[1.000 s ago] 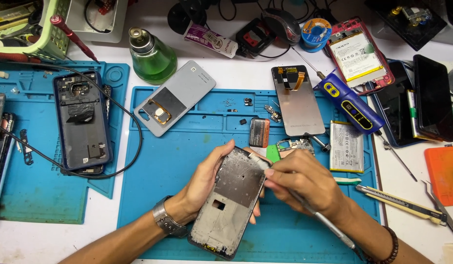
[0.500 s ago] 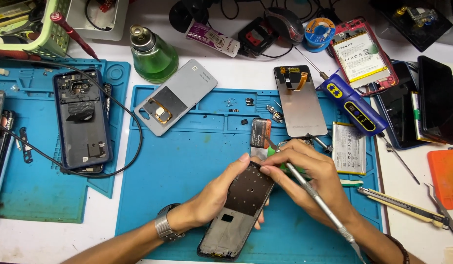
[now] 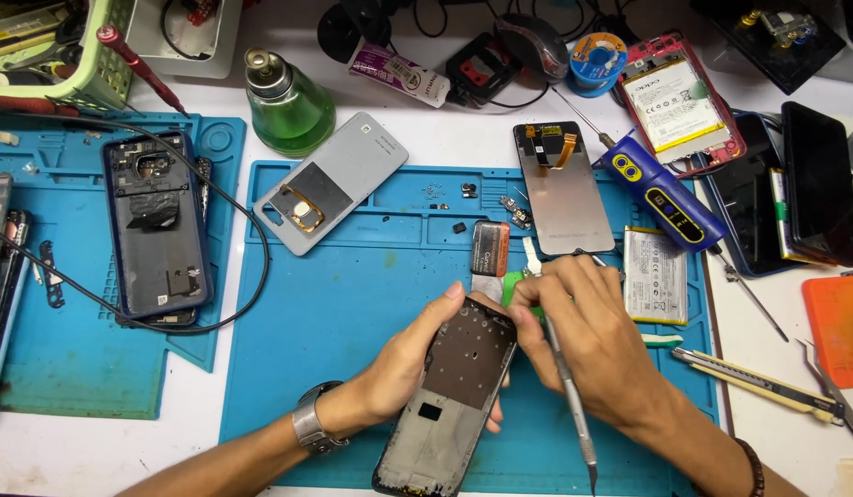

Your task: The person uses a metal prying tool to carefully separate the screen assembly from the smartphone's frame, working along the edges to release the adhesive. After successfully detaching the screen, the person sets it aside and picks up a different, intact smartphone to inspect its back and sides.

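My left hand [image 3: 410, 368] holds an opened phone frame [image 3: 454, 391] tilted above the blue work mat [image 3: 353, 304], fingers wrapped under its left side. My right hand [image 3: 587, 340] grips a long metal tool [image 3: 566, 396] like a pen, its upper tip at the frame's top right corner, next to a small green part [image 3: 510, 285]. The tool's far end points down toward me. A small card with a brown band [image 3: 489, 260] lies just beyond the frame's top edge.
On the mat lie a grey back cover [image 3: 330, 184], a display panel with orange flex [image 3: 562, 189], a battery [image 3: 655, 274] and tiny parts. A dark phone body [image 3: 156, 225] with a black cable lies left. A green bottle [image 3: 286, 103] stands behind; a utility knife [image 3: 758, 382] lies right.
The phone frame has shifted slightly and my right hand has slid its tool tip along the frame's top right corner. My view has moved a little closer.
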